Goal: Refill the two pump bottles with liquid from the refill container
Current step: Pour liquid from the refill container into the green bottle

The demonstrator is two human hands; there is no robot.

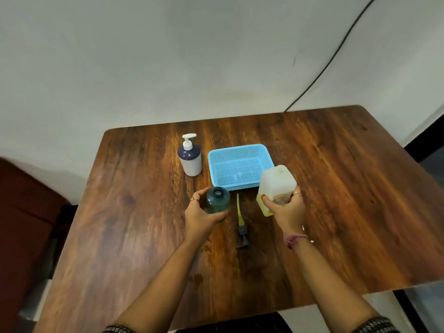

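refill container (276, 186) gripped by right hand (287, 212)

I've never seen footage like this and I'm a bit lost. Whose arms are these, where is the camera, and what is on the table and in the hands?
There is no machine here: a person wears a camera on the head, looking down at their own arms. The left hand grips an open dark green bottle; its removed pump lies on the wooden table. The right hand holds a pale refill container. Farther back stand a white pump bottle and an empty blue basket.
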